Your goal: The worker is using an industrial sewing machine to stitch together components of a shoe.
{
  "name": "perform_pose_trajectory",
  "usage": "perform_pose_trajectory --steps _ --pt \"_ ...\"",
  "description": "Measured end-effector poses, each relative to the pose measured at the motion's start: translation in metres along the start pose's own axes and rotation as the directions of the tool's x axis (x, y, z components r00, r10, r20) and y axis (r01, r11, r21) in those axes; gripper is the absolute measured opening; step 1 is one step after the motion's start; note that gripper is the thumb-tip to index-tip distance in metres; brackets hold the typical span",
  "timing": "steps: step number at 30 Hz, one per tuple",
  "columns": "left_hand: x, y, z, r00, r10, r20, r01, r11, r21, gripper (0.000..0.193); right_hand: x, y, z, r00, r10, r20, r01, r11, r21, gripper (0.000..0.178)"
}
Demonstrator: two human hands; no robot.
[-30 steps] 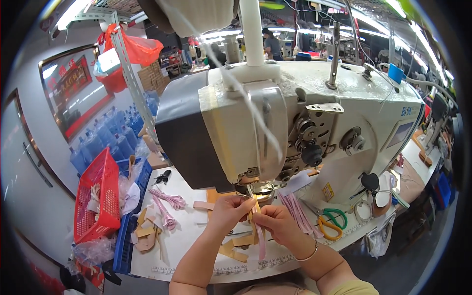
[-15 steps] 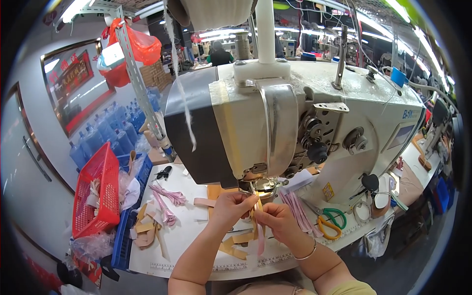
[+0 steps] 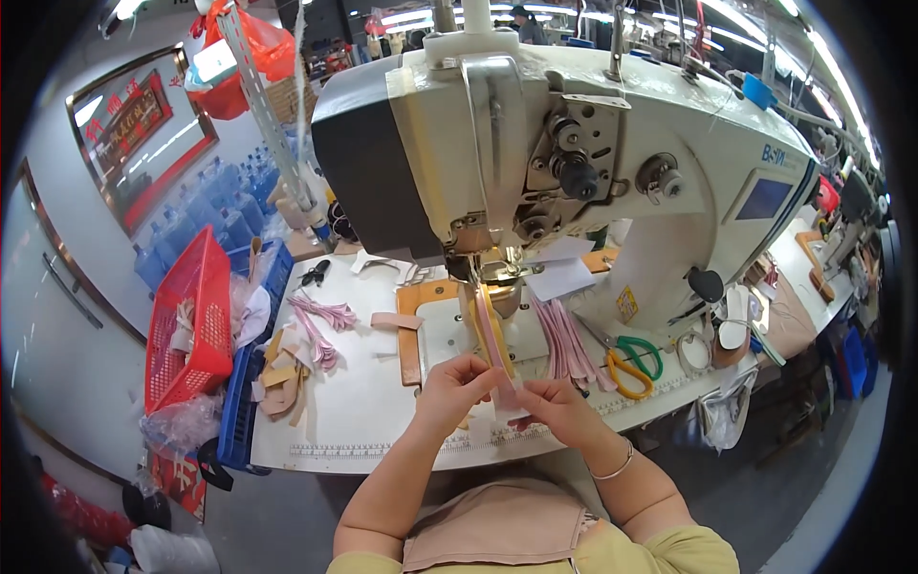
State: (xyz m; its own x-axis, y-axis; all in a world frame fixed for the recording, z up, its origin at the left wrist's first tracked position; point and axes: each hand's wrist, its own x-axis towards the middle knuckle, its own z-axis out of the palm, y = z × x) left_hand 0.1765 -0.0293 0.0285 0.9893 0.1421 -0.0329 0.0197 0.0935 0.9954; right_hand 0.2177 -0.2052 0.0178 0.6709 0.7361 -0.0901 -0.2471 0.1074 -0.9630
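Observation:
A thin pink strip (image 3: pixel 493 335), with a yellow edge beside it, runs from under the needle area of a white sewing machine (image 3: pixel 698 143) down to my hands. My left hand (image 3: pixel 461 390) pinches the strip from the left, thumb and fingers together. On its right side, my right hand (image 3: pixel 555 409) has its fingers closed on the strip's lower part. Both hands are close together above the table's near edge, apart from the needle. Fingers partly hide the strip's lower end.
Pink strip bundles (image 3: pixel 564 349) lie right of the needle, near scissors (image 3: pixel 617 364) with green and orange handles. Another pink bundle (image 3: pixel 327 316) and tan scraps (image 3: pixel 284 368) lie left. A red basket (image 3: pixel 191 335) and blue crate (image 3: pixel 236 411) flank the table's left side.
Both hands have come back from beside the needle toward me, farther down the strip. More of the strip now shows between needle and fingers. The view has tilted downward.

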Motion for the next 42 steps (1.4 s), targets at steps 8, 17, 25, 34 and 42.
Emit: perform_pose_trajectory --steps 8,17,25,34,42 --pt "-0.004 -0.001 0.002 1.0 0.009 -0.018 -0.01 0.998 -0.058 0.014 -0.006 0.006 0.003 0.999 -0.04 -0.005 0.04 0.996 -0.076 0.021" --pt "-0.018 0.012 0.0 0.996 0.028 0.083 -0.02 0.996 -0.091 0.015 -0.017 -0.005 0.012 0.989 -0.115 0.092 0.117 0.993 -0.017 0.016" --pt "0.003 0.017 -0.004 0.999 -0.001 0.034 0.005 0.995 -0.097 0.015 0.003 -0.007 0.002 0.995 -0.062 0.078 0.062 0.998 0.002 0.02" --pt "0.01 0.016 -0.01 0.998 0.026 0.05 -0.024 0.999 -0.029 0.013 0.012 -0.005 0.002 0.995 -0.051 0.091 0.051 0.999 -0.001 0.021" --pt "0.024 0.029 -0.008 0.995 0.105 -0.001 -0.104 0.983 -0.154 0.021 0.065 -0.029 -0.047 0.851 -0.49 -0.19 0.5 0.866 0.007 0.018"
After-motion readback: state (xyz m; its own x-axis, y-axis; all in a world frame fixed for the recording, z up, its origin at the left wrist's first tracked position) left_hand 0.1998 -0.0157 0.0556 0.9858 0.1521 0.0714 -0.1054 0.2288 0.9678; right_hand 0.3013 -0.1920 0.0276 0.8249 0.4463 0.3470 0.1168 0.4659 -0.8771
